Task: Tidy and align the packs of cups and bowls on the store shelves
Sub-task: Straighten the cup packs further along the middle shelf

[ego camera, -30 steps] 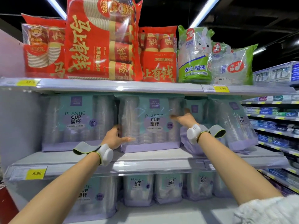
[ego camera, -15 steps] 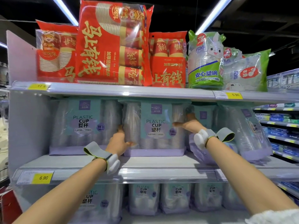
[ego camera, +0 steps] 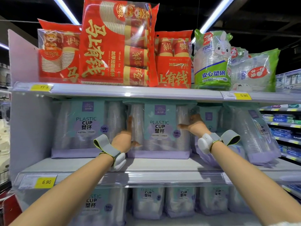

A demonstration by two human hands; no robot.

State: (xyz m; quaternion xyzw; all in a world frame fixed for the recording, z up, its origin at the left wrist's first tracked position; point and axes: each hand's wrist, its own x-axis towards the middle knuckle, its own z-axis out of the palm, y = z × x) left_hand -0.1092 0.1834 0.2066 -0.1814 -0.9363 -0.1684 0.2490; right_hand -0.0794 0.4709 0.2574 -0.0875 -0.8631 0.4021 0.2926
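Both hands clasp the middle cup pack (ego camera: pixel 159 128) standing upright on the middle shelf (ego camera: pixel 156 165): left hand (ego camera: pixel 123 139) flat-fingered against its left edge, right hand (ego camera: pixel 194 125) curled round its right edge

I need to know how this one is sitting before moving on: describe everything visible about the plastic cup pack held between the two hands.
The middle plastic cup pack is a clear bag with a teal label panel reading PLASTIC CUP and a lilac base band; stacked clear cups show at both sides. It stands upright on the middle shelf, facing front. The left hand presses its left edge with straight fingers; the right hand holds its right edge.
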